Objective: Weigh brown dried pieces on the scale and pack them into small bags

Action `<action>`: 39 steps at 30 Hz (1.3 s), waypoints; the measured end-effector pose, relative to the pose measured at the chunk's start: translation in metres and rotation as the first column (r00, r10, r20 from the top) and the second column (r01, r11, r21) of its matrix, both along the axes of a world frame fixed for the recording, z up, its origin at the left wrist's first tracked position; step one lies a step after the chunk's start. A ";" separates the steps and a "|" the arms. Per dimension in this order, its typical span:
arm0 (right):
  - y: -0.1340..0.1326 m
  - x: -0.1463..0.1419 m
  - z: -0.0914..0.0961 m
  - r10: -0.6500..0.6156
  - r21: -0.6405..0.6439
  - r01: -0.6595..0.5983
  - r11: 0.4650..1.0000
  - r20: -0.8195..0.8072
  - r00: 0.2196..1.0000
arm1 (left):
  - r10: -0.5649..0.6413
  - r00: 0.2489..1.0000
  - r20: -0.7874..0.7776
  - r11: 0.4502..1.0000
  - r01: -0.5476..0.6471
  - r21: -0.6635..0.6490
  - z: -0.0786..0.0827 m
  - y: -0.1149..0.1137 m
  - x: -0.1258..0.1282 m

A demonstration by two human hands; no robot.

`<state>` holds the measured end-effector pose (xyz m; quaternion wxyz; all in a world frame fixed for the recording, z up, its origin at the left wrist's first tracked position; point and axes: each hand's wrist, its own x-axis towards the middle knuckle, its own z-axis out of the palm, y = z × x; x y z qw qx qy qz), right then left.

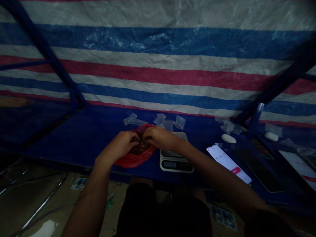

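Note:
A red plastic bag sits with its mouth wide on the blue table, full of small brown pieces whose kind is too dark to make out. My left hand reaches over its left side, fingers curled down at the pieces. From the right, my right hand dips into the same bag with bent fingers, its fingertips partly hidden. Both hands look closed, but anything between the fingers cannot be seen. Just right of the bag stands a white digital scale, partly covered by my right forearm.
Several small clear plastic bags lie behind the red bag. To the right are a lit phone showing a timer, a white oval object and a dark phone. Blue metal frame bars flank the table before a striped tarp.

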<state>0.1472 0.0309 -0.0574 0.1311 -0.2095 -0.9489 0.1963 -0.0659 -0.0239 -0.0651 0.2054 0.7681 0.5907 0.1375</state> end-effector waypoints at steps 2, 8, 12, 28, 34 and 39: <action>-0.006 0.022 0.011 -0.053 0.032 0.056 0.998 -0.088 0.995 | 0.005 1.000 -0.016 1.000 -0.005 0.009 0.002 -0.001 0.005; -0.046 0.110 0.021 -0.443 -0.139 0.431 0.892 -0.080 0.893 | -0.041 0.998 -0.041 0.998 0.042 0.037 -0.010 0.001 0.014; -0.071 0.151 -0.001 -0.587 -0.243 0.629 0.738 0.228 0.777 | -0.095 0.995 -0.035 0.994 0.096 0.043 -0.023 0.005 0.016; -0.058 0.166 -0.036 -0.360 -0.633 0.572 0.522 0.444 0.821 | -0.075 0.993 -0.090 0.995 0.081 0.066 -0.025 0.004 0.022; -0.060 0.173 -0.034 -0.420 -0.649 0.575 0.498 0.400 0.815 | -0.065 0.995 -0.074 0.990 0.074 0.119 -0.021 0.004 0.026; -0.050 0.185 -0.024 -0.642 -0.551 0.657 0.515 0.260 0.721 | -0.054 0.996 -0.075 0.993 0.061 0.101 -0.015 0.004 0.026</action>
